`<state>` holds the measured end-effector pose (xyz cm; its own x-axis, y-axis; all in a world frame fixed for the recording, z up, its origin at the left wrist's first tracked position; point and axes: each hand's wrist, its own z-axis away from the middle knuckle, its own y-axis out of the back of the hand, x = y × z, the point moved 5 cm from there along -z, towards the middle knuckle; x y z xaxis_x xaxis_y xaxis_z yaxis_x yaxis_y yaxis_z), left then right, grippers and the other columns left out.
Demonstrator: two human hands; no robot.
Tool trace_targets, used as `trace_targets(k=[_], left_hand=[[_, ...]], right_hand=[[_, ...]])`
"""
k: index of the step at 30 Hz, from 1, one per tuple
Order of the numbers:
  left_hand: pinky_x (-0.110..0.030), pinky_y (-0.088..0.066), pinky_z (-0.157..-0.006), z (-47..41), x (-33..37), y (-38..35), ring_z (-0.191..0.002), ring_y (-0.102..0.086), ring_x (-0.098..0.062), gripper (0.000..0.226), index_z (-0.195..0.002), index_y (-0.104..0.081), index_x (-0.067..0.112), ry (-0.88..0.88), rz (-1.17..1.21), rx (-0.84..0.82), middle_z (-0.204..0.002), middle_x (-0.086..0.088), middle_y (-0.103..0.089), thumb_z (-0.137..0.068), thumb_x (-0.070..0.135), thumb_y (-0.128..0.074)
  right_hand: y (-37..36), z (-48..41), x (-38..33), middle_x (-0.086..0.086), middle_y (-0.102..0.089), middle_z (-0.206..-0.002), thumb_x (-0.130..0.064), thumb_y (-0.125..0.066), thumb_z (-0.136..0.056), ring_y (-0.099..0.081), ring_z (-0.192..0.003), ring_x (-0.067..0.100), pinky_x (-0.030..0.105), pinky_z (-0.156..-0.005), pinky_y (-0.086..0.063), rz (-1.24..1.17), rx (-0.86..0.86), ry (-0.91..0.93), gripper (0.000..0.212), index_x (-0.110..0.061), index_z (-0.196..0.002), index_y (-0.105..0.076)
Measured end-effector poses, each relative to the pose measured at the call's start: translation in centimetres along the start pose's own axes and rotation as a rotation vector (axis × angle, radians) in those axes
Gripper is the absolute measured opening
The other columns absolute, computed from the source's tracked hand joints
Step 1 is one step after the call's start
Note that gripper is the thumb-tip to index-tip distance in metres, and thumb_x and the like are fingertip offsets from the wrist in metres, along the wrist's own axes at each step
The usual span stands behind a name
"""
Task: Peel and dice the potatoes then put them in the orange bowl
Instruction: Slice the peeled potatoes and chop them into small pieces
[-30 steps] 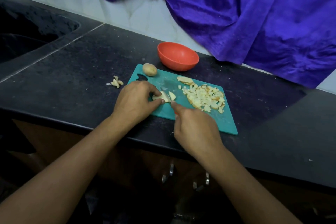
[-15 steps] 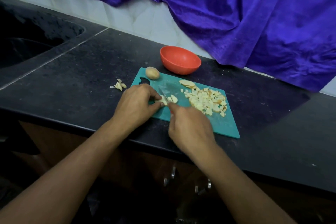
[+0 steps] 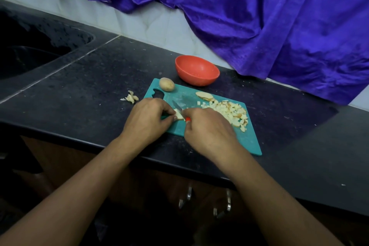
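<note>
Nearest me, the left hand (image 3: 146, 118) pinched a pale potato piece (image 3: 178, 115) between thumb and fingertips, pressing it to the teal cutting board (image 3: 249, 142). The right hand (image 3: 207, 128) was curled tight round the red-handled knife (image 3: 177, 105), whose blade angled up and away across the piece. Compared with a second earlier, the right grip had closed in until it almost touched the left. The loose slices that had lain beside the piece were no longer in sight. I judged that another cut was being drawn through, so the dicing of this potato was nearly finished.

Just right of the right grip lay the heap of diced potato (image 3: 231, 113) on the board, none of it yet in the bowl. Beyond that grip sat a few uncut slices (image 3: 203, 95). Beyond the left grip, at the board's far corner, a whole unpeeled potato (image 3: 166, 84) waited. Left of that grip a small pile of peels (image 3: 130, 98) lay on the dark table (image 3: 89, 86). Farthest off, well beyond both grips and just off the board's far edge, stood the orange bowl (image 3: 199, 80), which looked empty.
</note>
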<state>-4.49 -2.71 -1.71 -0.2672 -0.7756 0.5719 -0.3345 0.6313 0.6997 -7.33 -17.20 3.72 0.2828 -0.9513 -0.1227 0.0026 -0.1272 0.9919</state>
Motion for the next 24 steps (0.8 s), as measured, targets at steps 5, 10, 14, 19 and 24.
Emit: trace_targets(k=[5,10,14,19,24], left_hand=[[-0.035,-0.055,-0.086,-0.1,-0.1,0.0,-0.091,-0.066,-0.007,0.008,-0.090,-0.080,0.028,0.003,0.003,0.013,-0.095,0.013,-0.073,-0.082,0.031,-0.082],[-0.033,-0.054,-0.083,0.2,0.0,0.4,-0.087,-0.065,-0.005,0.005,-0.084,-0.079,0.028,0.022,0.000,0.031,-0.089,0.016,-0.073,-0.083,0.032,-0.082],[-0.036,-0.055,-0.085,0.2,0.2,0.5,-0.088,-0.065,-0.006,0.006,-0.086,-0.080,0.028,0.020,-0.014,0.018,-0.090,0.015,-0.073,-0.083,0.032,-0.082],[-0.036,-0.054,-0.083,0.4,0.1,0.4,-0.087,-0.063,-0.007,0.004,-0.086,-0.079,0.026,0.001,-0.017,0.022,-0.091,0.014,-0.070,-0.084,0.028,-0.081],[-0.030,-0.051,-0.080,0.3,0.0,0.4,-0.085,-0.061,-0.004,0.003,-0.084,-0.079,0.028,0.009,-0.018,0.026,-0.088,0.016,-0.068,-0.084,0.029,-0.081]], right_hand=[[-2.6,1.9,0.0,0.003,-0.061,-0.096,-0.023,-0.048,-0.103,-0.062,-0.094,0.026,0.035,-0.069,-0.039,0.042,0.053,0.024,0.057,-0.028,-0.159,-0.033],[-1.9,2.8,1.2,-0.001,-0.066,-0.102,-0.028,-0.045,-0.106,-0.063,-0.092,0.020,0.039,-0.078,-0.054,-0.027,0.065,0.031,0.051,-0.036,-0.156,-0.039],[0.5,1.4,1.5,-0.002,-0.067,-0.110,-0.029,-0.048,-0.104,-0.063,-0.092,0.018,0.040,-0.077,-0.055,-0.055,0.040,-0.005,0.038,-0.037,-0.141,-0.056],[0.4,-0.1,0.2,0.003,-0.067,-0.119,-0.023,-0.052,-0.101,-0.062,-0.107,0.025,0.038,-0.080,-0.050,-0.020,0.028,0.007,0.038,-0.032,-0.136,-0.060],[-3.0,1.7,-0.3,0.004,-0.067,-0.103,-0.022,-0.048,-0.103,-0.064,-0.095,0.025,0.037,-0.072,-0.044,0.003,0.067,0.032,0.059,-0.031,-0.159,-0.033]])
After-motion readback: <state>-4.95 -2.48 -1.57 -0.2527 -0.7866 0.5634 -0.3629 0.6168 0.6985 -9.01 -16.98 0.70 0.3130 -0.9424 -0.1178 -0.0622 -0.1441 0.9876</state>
